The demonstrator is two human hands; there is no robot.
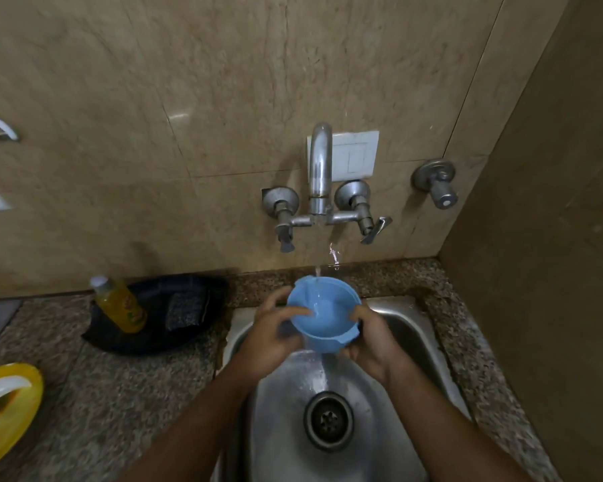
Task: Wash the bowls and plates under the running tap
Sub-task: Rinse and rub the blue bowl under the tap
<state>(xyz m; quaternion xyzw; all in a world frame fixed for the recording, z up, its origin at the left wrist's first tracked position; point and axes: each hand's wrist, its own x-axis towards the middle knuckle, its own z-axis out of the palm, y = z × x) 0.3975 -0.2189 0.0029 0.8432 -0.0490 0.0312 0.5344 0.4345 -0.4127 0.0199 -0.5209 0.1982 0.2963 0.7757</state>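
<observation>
A small blue bowl (322, 313) is held over the steel sink (402, 320), tilted toward me, right under the tap (320, 168). Water runs from the tap into the bowl and spills over its near rim down toward the drain (329, 419). My left hand (275, 333) grips the bowl's left side, thumb lying over the rim into the inside. My right hand (369, 337) grips the right side and underside. A yellow plate (13, 408) with a white item on it lies on the counter at the far left.
A yellow soap bottle (121, 306) and a dark scrub pad (185, 309) sit in a black tray (147, 342) left of the sink. The speckled granite counter (119, 394) surrounds the sink. Another valve (437, 184) juts from the wall on the right.
</observation>
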